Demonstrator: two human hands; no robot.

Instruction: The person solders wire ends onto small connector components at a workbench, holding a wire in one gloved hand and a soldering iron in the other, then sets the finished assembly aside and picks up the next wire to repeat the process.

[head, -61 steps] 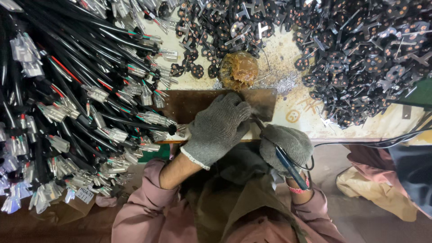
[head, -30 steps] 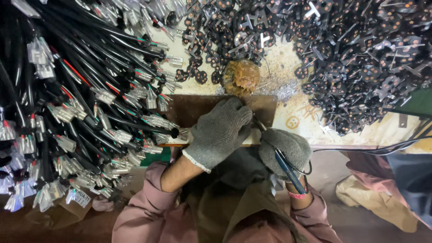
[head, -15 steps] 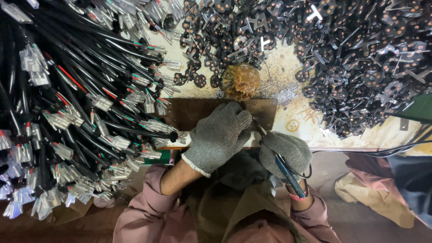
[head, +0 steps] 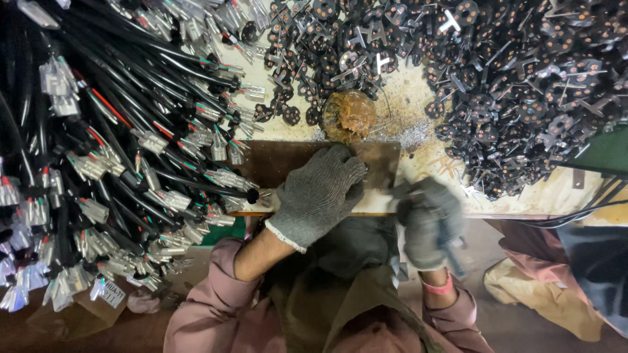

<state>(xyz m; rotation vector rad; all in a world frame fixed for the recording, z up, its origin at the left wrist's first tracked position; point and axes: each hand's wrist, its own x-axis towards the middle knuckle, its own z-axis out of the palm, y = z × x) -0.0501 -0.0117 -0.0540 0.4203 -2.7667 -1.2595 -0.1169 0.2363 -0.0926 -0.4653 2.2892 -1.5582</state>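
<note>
Brown board (head: 275, 163) under left hand (head: 320, 193)

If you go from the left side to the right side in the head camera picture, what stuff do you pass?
Bundle of black cables → left hand in a grey glove → right hand, blurred → heap of small black round parts.

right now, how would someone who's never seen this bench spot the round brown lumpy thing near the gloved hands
Find the dark brown board at the bench's near edge, where the gloved left hand rests. Just beyond the board's far edge sits the round lump. It alone is tan-brown, crusty and dome-shaped, among black plug parts and black cables.
</note>
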